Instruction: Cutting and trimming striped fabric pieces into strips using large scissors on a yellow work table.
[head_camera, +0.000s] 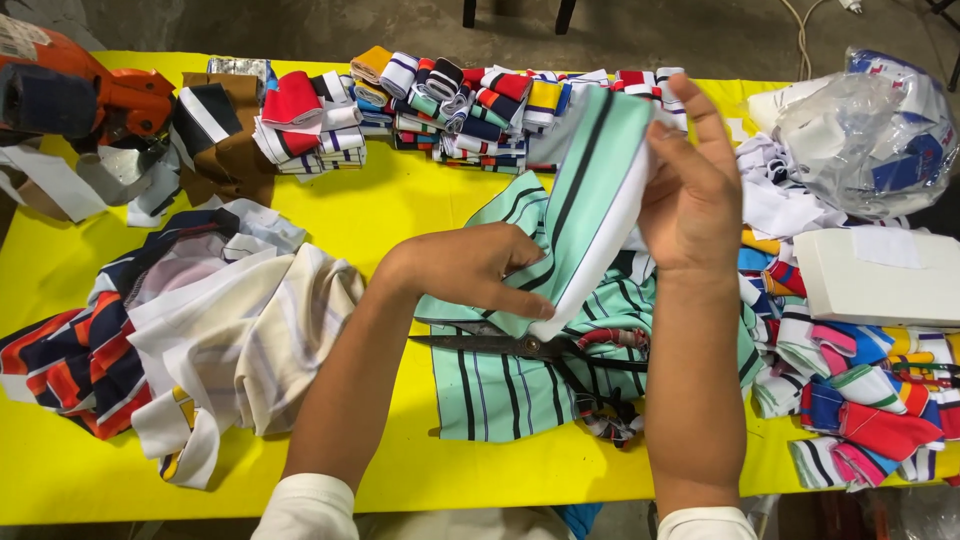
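So the whole yellow worktop (400, 215) is basically buried in fabric. Biggest thing is the loose heap of cloth (170, 320) toward the left edge: cream striped pieces on top, navy, red and orange stripes underneath. Along the far edge there's a long row of folded striped knit strips (470, 105), all sorts of colours, with a brown piece (225, 150) just left of it. The right edge has another jumble of bright striped strips (850, 400), a flat white box (880, 275) resting on them, and a clear plastic bag (870, 130) of white and blue bits in the far right corner. Far left corner: an orange machine (90, 95), only partly in view.

In the middle, near the front edge, lies a mint-green striped fabric (510, 385), and the folded mint-green strip (590, 200) is held up just above it. The right hand (690, 190) pinches the strip's upper end, fingers closed on it. The left hand (470, 265) grips the lower part, fingers wrapped down over the fold. Black scissors (520, 345) lie on the flat fabric just under the left hand, blades pointing toward the left edge, nobody touching them.
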